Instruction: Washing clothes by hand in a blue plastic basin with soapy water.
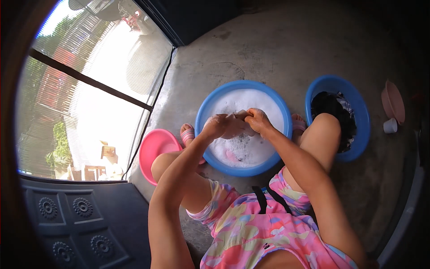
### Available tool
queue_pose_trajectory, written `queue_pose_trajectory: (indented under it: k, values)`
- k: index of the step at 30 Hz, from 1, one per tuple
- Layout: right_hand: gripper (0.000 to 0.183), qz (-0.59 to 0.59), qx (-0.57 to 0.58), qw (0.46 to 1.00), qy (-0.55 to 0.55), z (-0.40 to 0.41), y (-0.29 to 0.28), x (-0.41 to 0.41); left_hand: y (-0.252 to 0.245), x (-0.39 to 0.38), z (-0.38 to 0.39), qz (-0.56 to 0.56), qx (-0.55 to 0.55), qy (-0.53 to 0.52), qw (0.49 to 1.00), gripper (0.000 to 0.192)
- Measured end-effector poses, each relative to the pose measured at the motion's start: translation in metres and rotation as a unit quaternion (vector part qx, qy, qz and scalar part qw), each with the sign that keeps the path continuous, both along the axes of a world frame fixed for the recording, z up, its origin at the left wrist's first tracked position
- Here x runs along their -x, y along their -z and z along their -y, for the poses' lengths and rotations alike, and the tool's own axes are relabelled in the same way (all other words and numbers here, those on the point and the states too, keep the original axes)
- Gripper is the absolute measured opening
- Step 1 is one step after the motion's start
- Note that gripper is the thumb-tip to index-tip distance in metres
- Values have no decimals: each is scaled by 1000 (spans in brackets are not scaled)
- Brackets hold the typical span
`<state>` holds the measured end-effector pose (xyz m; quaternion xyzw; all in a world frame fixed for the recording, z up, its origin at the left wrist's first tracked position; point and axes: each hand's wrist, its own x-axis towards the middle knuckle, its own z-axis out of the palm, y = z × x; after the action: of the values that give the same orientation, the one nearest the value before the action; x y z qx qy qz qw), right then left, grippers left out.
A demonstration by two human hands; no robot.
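A round blue plastic basin full of white suds stands on the floor between my feet. Over the foam I hold a wet greyish-beige cloth stretched between both hands. My left hand, with suds on it, grips the cloth's left side. My right hand pinches its upper right part, foam on the knuckles. The cloth's lower edge hangs close to the suds; whether it touches them I cannot tell. Something pink shows through the foam near the front of the basin. Anything deeper is hidden.
To the right stands a blue tub with dark clothes in it. Beyond it are a pale pink basin and a white cup. A bright pink basin sits by my left leg, near a screened doorway.
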<state>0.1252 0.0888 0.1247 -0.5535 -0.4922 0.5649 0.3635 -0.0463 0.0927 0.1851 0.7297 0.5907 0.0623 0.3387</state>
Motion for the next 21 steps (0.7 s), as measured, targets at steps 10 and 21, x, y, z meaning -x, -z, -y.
queue_pose_trajectory:
  k: [10, 21]
  values:
    - [16, 21, -16, 995, -97, 11, 17, -3, 76, -10, 36, 301, 130, -203, 922, 27]
    - [15, 30, 41, 993, -108, 13, 1, 7, 55, -10, 51, 318, -112, -289, 896, 22]
